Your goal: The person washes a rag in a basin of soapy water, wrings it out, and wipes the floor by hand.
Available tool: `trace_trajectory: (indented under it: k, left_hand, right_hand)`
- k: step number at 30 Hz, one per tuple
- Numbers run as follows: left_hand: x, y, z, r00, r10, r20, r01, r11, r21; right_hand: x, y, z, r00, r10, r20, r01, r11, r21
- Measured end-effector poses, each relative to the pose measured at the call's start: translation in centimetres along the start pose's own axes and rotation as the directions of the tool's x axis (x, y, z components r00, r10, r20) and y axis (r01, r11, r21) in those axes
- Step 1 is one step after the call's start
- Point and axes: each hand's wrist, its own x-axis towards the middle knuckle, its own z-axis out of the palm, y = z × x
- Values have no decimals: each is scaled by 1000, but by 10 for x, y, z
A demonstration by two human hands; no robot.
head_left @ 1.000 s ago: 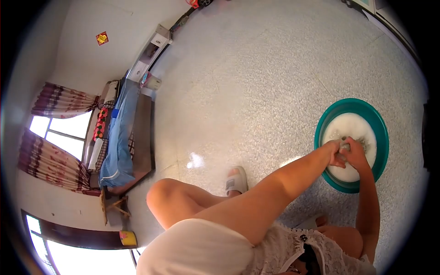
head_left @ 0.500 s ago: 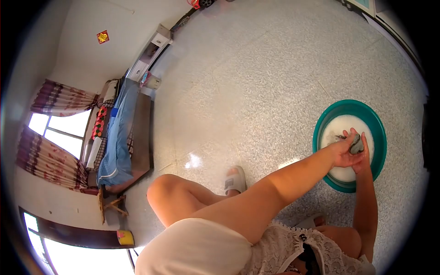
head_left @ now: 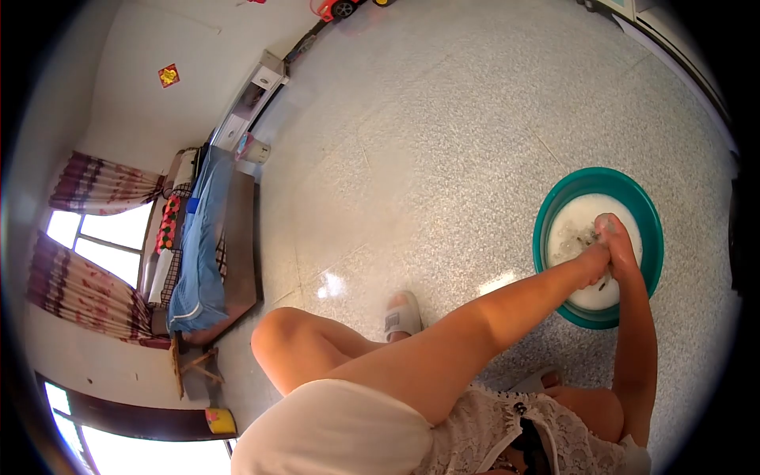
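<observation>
A teal plastic basin (head_left: 543, 229) stands on the floor, holding white suds (head_left: 571, 212). Over it, my left hand (head_left: 590, 265) is closed in a fist against my right hand (head_left: 620, 241), which is closed too. Squeezed between them is a wet, dark grey-green cloth (head_left: 604, 283); only a small end shows below the fingers, and its kind is hidden. More dark, foamy material (head_left: 584, 237) shows at the suds beside my knuckles; I cannot tell if it belongs to the same piece.
Speckled floor (head_left: 412, 158) surrounds the basin. My slippered foot (head_left: 402, 314) is left of it. A bed with a blue cover (head_left: 202, 269) stands along the left wall, near a small bin (head_left: 255, 150). A red toy car (head_left: 336, 8) is at the top; a white cabinet (head_left: 673, 36) stands upper right.
My hands have gone from loosely cupped, with the grey-green cloth showing in the palm, to clenched together around it. Little of the cloth shows now. The view has shifted slightly.
</observation>
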Motion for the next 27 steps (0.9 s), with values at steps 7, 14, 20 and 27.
trace_trajectory:
  k: [7, 14, 20, 27]
  left_hand:
    - [-30, -17, 10, 905, 425, -37, -188, 475, 860]
    - [-56, -5, 22, 915, 402, -44, -141, 421, 896]
    - [-9, 9, -14, 930, -113, 351, 190, 963, -193]
    - [-68, 43, 4, 965, -183, 188, 208, 971, -120]
  right_hand:
    - [20, 27, -3, 999, -33, 11, 32, 999, 42]
    - [14, 31, -14, 993, 6, -119, -11, 999, -47]
    - [-45, -37, 10, 992, -123, -4, 118, 941, 318]
    - [-21, -5, 3, 999, -41, -28, 49, 920, 389]
